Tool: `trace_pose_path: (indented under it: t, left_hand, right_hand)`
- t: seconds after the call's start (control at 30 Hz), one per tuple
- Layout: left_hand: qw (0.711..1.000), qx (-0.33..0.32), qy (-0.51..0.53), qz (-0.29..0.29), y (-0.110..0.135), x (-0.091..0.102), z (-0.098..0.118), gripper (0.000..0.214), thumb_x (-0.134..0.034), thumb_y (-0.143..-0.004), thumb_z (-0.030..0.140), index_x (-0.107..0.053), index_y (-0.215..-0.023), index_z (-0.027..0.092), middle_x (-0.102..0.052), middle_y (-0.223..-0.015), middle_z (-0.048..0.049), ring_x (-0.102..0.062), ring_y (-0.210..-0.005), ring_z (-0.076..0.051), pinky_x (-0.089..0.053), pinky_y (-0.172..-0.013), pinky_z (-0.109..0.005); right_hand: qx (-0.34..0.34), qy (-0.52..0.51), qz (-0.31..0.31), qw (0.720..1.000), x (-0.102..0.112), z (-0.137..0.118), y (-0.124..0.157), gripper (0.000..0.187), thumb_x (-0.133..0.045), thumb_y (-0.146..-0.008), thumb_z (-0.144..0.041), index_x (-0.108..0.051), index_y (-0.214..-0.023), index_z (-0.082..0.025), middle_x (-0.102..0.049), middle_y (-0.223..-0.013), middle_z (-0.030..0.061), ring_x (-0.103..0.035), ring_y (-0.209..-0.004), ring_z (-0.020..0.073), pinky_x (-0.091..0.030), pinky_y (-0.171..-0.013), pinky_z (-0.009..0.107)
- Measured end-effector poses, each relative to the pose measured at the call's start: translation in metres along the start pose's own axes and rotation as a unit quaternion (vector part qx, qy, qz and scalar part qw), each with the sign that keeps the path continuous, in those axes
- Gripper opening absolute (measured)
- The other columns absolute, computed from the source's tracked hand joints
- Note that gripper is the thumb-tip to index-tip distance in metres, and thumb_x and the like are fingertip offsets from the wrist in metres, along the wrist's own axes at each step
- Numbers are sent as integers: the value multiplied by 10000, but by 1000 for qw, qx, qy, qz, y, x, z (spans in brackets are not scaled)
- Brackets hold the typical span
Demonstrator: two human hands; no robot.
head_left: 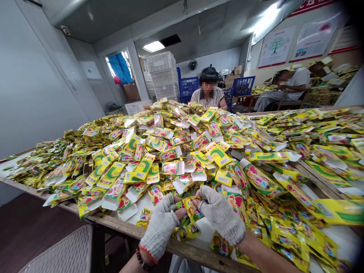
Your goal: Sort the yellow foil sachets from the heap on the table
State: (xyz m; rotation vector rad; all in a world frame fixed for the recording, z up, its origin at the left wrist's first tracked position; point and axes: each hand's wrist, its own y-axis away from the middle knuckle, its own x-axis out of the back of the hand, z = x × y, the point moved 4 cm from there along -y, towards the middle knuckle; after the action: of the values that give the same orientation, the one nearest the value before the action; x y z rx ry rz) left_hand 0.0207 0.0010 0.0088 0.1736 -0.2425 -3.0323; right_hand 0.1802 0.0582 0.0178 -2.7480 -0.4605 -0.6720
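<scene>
My left hand (161, 223), in a white knit glove with bare fingertips, is closed at the near table edge. Its thumb and fingers pinch the left side of a small yellow candy packet (192, 209), with a bit of green wrapping showing between them. My right hand (221, 214), gloved the same way, grips the packet's right side. Just below lies another yellow packet (189, 231), partly behind the held one. Beyond my hands, flat yellow-and-green cardboard boxes (173, 168) with white flaps are heaped. Loose shiny packets (287, 235) spread to the right of my right hand.
A wooden rail (199, 254) edges the table. Smaller packets (54, 159) pile at the far left. A person (209, 91) sits across the heap; another person (295, 81) sits back right. White crates (163, 74) and blue baskets (189, 86) stand behind. A chair (64, 252) is lower left.
</scene>
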Motion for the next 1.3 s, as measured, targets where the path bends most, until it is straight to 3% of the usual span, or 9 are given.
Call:
trace_pose_path:
  t: [0.33, 0.47, 0.63, 0.83, 0.93, 1.03, 1.1, 1.23, 1.3]
  left_hand:
    - [1000, 0, 19, -17, -12, -5, -2, 402, -801, -701, 440, -609, -944, 183, -681, -795, -18, -646, -717, -164, -518, -681, -282]
    - [996, -5, -91, -18, -13, 6, 2, 332, -702, -786, 470, -673, -926, 171, -672, -763, -12, -621, -688, -158, -510, -661, -276]
    - [987, 32, -92, -124, -10, -2, -1, 367, -808, -663, 454, -714, -872, 167, -676, -714, -24, -650, -724, -196, -524, -689, -295]
    - [991, 13, -102, -88, -11, -3, -1, 353, -832, -651, 390, -653, -859, 169, -677, -752, -23, -650, -724, -186, -524, -674, -285]
    - [992, -9, -104, -72, -14, -5, 7, 343, -797, -690, 350, -581, -897, 181, -675, -799, -24, -651, -741, -184, -525, -676, -287]
    - [977, -96, -175, -69, -29, 0, 25, 241, -679, -790, 343, -543, -921, 194, -655, -849, -30, -643, -778, -187, -526, -706, -304]
    - [922, -208, -325, -17, -49, 11, 43, 152, -548, -867, 281, -567, -995, 200, -649, -963, -58, -632, -896, -204, -516, -815, -342]
    - [663, -317, -676, 49, -102, 28, 62, 647, -583, -704, 80, -485, -1332, 201, -555, -1319, -128, -445, -1291, -325, -297, -1123, -532]
    - [621, -314, -716, 45, -120, 34, 67, 746, -611, -632, 56, -480, -1356, 177, -573, -1291, -137, -442, -1285, -351, -219, -1153, -576]
  right_hand:
    - [34, 19, 24, 999, 4, -2, -1, 122, -506, -843, -237, -603, -768, -233, -663, -769, 32, -588, -716, 197, -478, -704, 328]
    - [19, 5, -76, 997, 10, -4, -5, 63, -594, -763, -221, -651, -737, -220, -661, -733, 9, -583, -698, 188, -446, -629, 286]
    - [55, 75, -147, 985, 2, -7, -2, 55, -617, -712, -174, -623, -664, -200, -595, -674, -29, -518, -659, 136, -382, -610, 242]
    - [-31, -60, -41, 997, 0, 0, -1, 229, -624, -732, -209, -604, -960, -195, -619, -805, -10, -558, -685, 135, -445, -618, 238]
    - [-57, -108, -87, 989, -2, -4, 1, 363, -684, -734, -304, -587, -1061, -178, -666, -897, 30, -613, -733, 156, -476, -628, 251]
    - [-116, -124, -140, 976, -1, -8, 3, 303, -630, -787, -303, -597, -1055, -166, -660, -705, 0, -603, -585, 138, -424, -514, 228]
    - [-148, -129, -112, 974, 3, -8, 2, 308, -564, -834, -289, -580, -1113, -158, -609, -578, -32, -561, -494, 123, -369, -462, 215]
    - [-153, -145, -37, 977, 9, 1, -4, 413, -529, -867, -333, -512, -1238, -151, -655, -682, -1, -592, -501, 131, -364, -459, 226]
    - [-142, -145, -19, 979, 11, 5, -7, 405, -504, -882, -367, -515, -1223, -148, -653, -658, 4, -614, -526, 158, -378, -466, 240]
